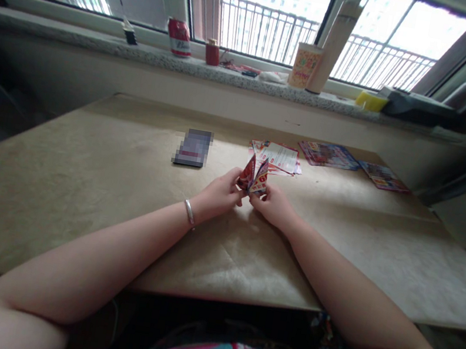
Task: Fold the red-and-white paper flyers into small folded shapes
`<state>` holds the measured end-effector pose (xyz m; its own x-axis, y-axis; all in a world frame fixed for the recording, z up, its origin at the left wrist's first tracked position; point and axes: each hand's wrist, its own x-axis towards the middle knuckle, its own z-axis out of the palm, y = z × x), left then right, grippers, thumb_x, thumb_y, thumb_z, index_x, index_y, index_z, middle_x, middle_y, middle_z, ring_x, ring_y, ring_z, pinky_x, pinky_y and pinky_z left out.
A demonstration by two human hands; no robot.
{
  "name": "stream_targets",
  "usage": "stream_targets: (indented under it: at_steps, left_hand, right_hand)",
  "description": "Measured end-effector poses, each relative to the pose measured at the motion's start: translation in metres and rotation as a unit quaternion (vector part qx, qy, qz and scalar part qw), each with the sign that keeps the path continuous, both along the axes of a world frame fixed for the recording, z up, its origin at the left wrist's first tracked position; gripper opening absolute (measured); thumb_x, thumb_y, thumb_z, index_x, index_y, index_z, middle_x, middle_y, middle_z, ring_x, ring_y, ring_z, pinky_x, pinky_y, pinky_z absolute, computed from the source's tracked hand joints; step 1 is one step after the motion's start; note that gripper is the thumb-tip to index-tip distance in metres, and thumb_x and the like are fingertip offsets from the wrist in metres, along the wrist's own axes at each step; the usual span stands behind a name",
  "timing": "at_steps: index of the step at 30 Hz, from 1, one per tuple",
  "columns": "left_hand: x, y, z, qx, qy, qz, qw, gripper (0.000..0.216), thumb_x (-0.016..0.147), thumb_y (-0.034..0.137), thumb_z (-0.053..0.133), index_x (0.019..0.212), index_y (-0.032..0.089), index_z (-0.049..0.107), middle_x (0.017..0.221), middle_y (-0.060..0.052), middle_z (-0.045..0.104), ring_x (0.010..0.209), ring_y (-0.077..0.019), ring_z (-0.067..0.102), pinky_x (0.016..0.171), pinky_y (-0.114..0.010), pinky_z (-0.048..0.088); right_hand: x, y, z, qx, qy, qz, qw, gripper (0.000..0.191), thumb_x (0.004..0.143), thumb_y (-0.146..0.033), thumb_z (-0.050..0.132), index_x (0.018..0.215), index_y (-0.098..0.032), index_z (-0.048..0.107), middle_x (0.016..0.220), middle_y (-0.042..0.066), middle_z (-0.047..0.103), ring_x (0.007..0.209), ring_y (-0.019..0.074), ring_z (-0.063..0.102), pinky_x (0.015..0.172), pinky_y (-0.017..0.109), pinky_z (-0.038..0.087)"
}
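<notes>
Between my two hands is a folded piece of printed paper (261, 174), red and multicoloured, with pointed flaps standing up and apart. My left hand (222, 192) pinches its left side, and a silver bangle sits on that wrist. On the other side, my right hand (275, 203) grips the lower right part of the paper. Both hands are low over the table (131, 193), and the fingertips nearly meet beneath the paper. Just behind it lies a loose pile of printed leaflets (283, 156), partly covered by the upright flaps.
A dark, blurred-out flat object (193, 148) lies left of the leaflets. Farther right are two more stacks of colourful leaflets (328, 155). The windowsill (145, 55) carries a red can (179, 38), a small red container (212, 52), a patterned cup (303, 67) and a tall bottle (331, 51).
</notes>
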<state>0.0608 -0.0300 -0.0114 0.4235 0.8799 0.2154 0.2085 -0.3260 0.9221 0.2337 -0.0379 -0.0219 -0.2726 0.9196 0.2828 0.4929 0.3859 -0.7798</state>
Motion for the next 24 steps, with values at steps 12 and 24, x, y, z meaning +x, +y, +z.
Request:
stream_targets:
  at_steps: [12,24]
  left_hand:
    - [0.0,-0.004,0.002,0.052,0.025,0.003,0.998,0.029,0.08,0.022,0.058,0.107,0.018,0.049,0.079,0.001,0.061,0.061,-0.0093,0.059,0.056,-0.02,0.048]
    - [-0.003,0.006,-0.003,0.049,0.051,-0.003,0.997,0.023,0.082,0.023,0.054,0.102,0.015,0.058,0.085,-0.003,0.066,0.065,-0.0118,0.06,0.06,-0.023,0.049]
  right_hand:
    - [0.001,0.0,0.003,-0.015,0.055,0.027,0.998,0.015,0.079,-0.022,0.052,0.086,-0.016,0.064,0.077,0.003,0.067,0.068,0.0146,0.059,0.062,0.025,0.044]
    - [0.003,-0.003,0.006,0.038,0.002,0.024,0.999,0.02,0.089,-0.03,0.048,0.095,-0.018,0.063,0.087,0.004,0.068,0.075,0.0157,0.059,0.067,0.027,0.045]
